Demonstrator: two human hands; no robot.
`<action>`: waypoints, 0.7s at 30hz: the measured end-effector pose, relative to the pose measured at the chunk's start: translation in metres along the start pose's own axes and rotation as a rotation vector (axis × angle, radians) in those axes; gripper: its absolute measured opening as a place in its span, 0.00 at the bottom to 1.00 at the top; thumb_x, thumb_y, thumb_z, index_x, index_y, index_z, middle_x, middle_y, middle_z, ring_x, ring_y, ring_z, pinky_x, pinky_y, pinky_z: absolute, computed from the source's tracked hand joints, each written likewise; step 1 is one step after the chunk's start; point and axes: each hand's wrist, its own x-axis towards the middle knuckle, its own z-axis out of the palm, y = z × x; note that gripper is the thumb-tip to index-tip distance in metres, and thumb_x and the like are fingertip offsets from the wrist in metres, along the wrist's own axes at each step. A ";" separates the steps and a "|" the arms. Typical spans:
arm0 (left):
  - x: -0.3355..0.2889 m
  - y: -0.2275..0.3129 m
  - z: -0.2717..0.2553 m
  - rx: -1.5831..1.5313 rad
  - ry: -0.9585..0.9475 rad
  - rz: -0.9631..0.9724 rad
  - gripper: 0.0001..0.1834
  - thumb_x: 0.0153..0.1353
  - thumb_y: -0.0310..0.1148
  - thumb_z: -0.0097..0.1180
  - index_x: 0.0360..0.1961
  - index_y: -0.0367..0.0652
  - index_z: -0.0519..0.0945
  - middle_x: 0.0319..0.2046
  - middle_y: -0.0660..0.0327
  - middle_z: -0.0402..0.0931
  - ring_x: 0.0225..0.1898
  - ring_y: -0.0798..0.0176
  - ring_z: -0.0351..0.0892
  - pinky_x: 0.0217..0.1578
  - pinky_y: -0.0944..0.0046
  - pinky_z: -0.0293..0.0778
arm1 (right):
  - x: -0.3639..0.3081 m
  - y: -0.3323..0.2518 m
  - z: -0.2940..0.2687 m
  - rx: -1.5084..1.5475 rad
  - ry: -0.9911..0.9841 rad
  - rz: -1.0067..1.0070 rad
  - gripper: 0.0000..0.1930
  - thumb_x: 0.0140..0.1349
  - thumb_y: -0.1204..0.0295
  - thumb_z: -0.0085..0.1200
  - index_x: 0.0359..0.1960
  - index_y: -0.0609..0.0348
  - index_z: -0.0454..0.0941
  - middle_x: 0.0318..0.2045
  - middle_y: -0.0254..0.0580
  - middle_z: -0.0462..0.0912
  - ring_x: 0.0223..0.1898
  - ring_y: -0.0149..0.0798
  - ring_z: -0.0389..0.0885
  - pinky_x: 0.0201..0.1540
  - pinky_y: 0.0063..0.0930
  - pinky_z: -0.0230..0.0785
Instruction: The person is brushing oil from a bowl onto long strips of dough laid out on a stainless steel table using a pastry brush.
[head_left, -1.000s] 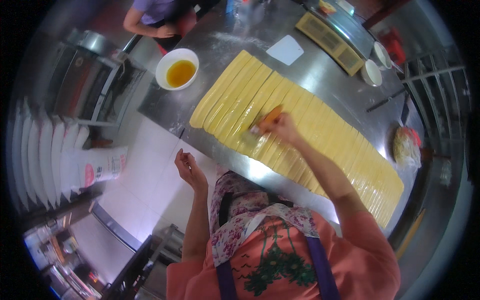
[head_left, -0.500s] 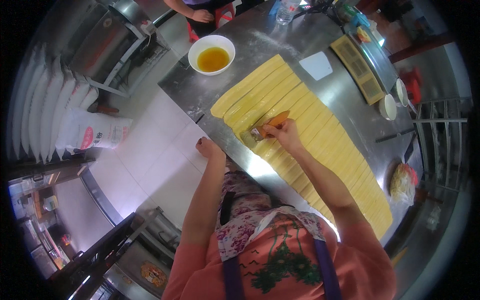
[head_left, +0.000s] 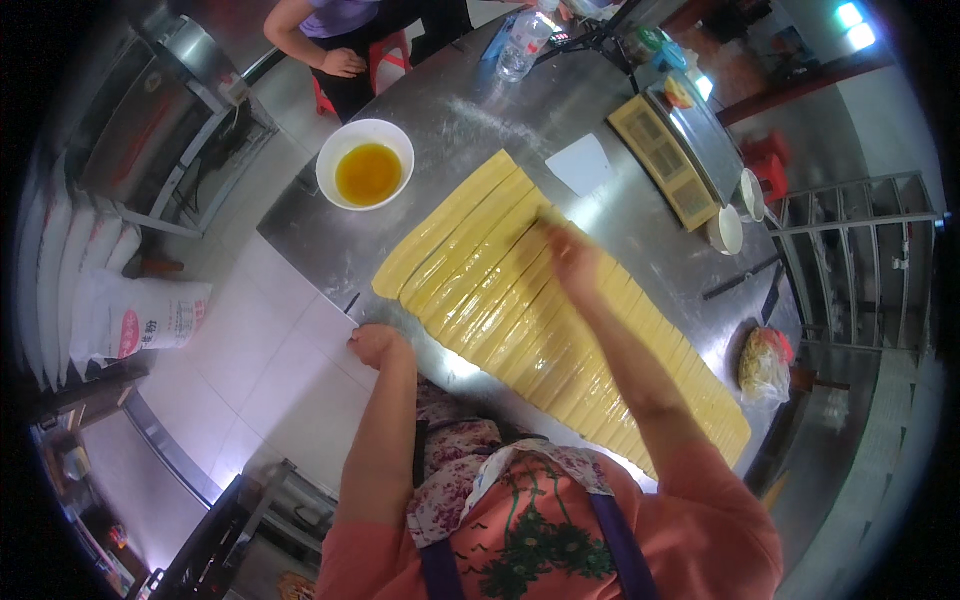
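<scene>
A wide sheet of yellow dough cut into long strips (head_left: 470, 275) lies across the metal table, its surface glossy and wet in many places. Over the far part of the strips is my right hand (head_left: 577, 265), blurred by motion and closed round a brush; little of the brush shows now. My left hand (head_left: 375, 345) is curled into a fist by the table's near left edge, with nothing visible in it. Beyond the dough, at the table's far left, stands a white bowl (head_left: 325, 165) holding amber liquid (head_left: 368, 174).
On the metal table (head_left: 440, 150) are a white scraper (head_left: 581, 166), a water bottle (head_left: 526, 45), a yellow slatted box (head_left: 662, 160), white bowls (head_left: 725, 232) and a bagged item (head_left: 765, 362). White sacks (head_left: 140, 315) are stacked at left. Another person's hand (head_left: 343, 63) rests beyond the table.
My right hand has swept the brush away from me toward the strips' far edge. The view has shifted, and the strips near my left hand look glossier. My left hand stays curled.
</scene>
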 end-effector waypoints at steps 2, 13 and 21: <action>0.000 0.003 0.000 0.008 -0.001 -0.012 0.22 0.63 0.41 0.32 0.43 0.38 0.75 0.40 0.44 0.76 0.41 0.41 0.76 0.43 0.49 0.71 | -0.047 -0.045 0.029 -0.113 -0.181 -0.095 0.15 0.47 0.81 0.51 0.39 0.57 0.75 0.27 0.42 0.77 0.26 0.45 0.77 0.27 0.33 0.70; 0.015 -0.011 0.009 0.030 -0.033 0.073 0.22 0.64 0.40 0.30 0.47 0.39 0.73 0.42 0.44 0.75 0.44 0.41 0.74 0.46 0.48 0.69 | 0.018 -0.033 0.045 0.358 -0.108 0.358 0.05 0.54 0.76 0.55 0.28 0.67 0.78 0.24 0.40 0.81 0.25 0.30 0.76 0.29 0.24 0.69; -0.001 0.006 -0.002 -0.048 -0.022 -0.062 0.23 0.63 0.41 0.30 0.47 0.38 0.73 0.44 0.43 0.74 0.45 0.41 0.74 0.47 0.49 0.68 | 0.037 -0.037 0.034 -0.126 -0.024 0.039 0.06 0.51 0.76 0.54 0.31 0.62 0.77 0.32 0.46 0.81 0.29 0.43 0.80 0.32 0.28 0.71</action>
